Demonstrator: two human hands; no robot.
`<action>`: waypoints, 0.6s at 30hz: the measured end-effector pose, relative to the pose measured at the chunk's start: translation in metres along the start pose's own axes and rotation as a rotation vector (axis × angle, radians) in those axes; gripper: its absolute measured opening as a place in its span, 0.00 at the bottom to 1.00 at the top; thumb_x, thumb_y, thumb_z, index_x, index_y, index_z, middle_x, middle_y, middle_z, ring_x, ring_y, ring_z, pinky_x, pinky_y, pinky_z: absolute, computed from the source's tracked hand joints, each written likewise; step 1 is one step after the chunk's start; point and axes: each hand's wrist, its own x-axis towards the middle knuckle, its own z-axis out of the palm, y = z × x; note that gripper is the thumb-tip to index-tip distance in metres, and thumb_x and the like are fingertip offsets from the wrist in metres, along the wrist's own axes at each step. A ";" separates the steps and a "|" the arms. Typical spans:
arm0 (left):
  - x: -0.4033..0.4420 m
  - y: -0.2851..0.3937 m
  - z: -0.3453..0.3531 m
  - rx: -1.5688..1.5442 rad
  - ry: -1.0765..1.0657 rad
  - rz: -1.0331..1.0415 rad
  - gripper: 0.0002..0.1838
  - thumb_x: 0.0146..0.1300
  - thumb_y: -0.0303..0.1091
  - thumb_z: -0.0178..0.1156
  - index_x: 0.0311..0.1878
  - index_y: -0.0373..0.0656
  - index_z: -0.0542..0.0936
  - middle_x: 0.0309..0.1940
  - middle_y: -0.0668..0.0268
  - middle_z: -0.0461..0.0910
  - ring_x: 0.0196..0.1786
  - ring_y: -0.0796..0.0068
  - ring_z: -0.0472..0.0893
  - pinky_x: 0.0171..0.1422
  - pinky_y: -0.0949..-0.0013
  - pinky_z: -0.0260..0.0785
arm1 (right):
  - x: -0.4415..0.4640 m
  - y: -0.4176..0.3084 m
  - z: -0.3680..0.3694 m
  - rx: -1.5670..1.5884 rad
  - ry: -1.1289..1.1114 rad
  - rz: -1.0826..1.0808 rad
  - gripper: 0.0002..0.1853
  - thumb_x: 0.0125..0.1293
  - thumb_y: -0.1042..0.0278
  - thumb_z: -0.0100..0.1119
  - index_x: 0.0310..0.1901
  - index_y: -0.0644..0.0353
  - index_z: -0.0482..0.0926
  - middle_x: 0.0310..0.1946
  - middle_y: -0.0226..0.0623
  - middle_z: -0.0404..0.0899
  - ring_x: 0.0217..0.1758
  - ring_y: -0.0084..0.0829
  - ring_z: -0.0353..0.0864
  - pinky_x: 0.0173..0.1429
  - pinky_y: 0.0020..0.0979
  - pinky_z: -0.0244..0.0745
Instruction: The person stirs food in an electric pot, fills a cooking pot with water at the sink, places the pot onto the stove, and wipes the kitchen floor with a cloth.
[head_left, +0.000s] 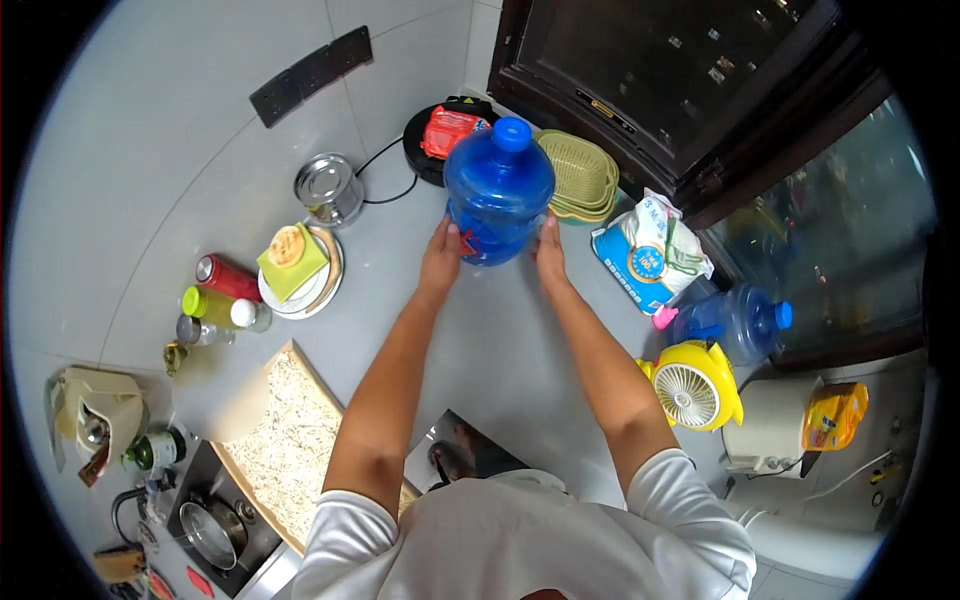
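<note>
A large blue water bottle (498, 185) with a blue cap stands on the grey counter (480, 350), near the back corner. My left hand (440, 256) is against its left side and my right hand (549, 252) against its right side, so the bottle is held between both. Behind it on the left lies a red packet (452, 132) on a round black appliance (418, 158). Green plastic baskets (577, 172) are stacked just to its right. Parts of my fingers are hidden along the bottle's sides.
On the right are a blue and white package (650, 255), a second bottle (735, 325) and a yellow fan (690, 388). On the left are a steel container (328, 188), plates (330, 280), jars (208, 304) and a board (290, 440) of pale strips.
</note>
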 end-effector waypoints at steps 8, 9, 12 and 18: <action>0.008 0.016 0.024 -0.106 0.029 -0.031 0.33 0.78 0.60 0.43 0.64 0.38 0.75 0.42 0.65 0.79 0.38 0.77 0.77 0.44 0.72 0.74 | 0.004 -0.008 0.020 0.266 -0.175 0.091 0.43 0.72 0.21 0.25 0.82 0.33 0.39 0.82 0.31 0.46 0.83 0.45 0.47 0.73 0.51 0.60; 0.006 0.010 0.021 -0.112 0.007 0.006 0.31 0.79 0.59 0.44 0.63 0.38 0.76 0.40 0.66 0.79 0.38 0.77 0.77 0.44 0.72 0.74 | 0.003 -0.008 0.018 0.243 -0.179 0.145 0.43 0.72 0.21 0.25 0.82 0.34 0.40 0.82 0.31 0.47 0.83 0.43 0.48 0.73 0.51 0.61; -0.006 -0.002 0.010 -0.199 -0.043 0.026 0.27 0.80 0.54 0.47 0.62 0.37 0.75 0.45 0.64 0.77 0.39 0.76 0.78 0.45 0.70 0.76 | -0.002 -0.007 0.021 0.204 -0.209 0.222 0.43 0.73 0.21 0.24 0.81 0.35 0.44 0.81 0.30 0.49 0.83 0.40 0.49 0.71 0.50 0.64; -0.036 -0.025 -0.019 -0.307 0.090 -0.001 0.25 0.79 0.48 0.51 0.65 0.36 0.72 0.70 0.58 0.54 0.49 0.66 0.81 0.53 0.65 0.81 | -0.018 -0.004 0.045 0.170 -0.327 0.230 0.43 0.73 0.21 0.23 0.81 0.38 0.46 0.80 0.31 0.53 0.83 0.39 0.49 0.72 0.53 0.64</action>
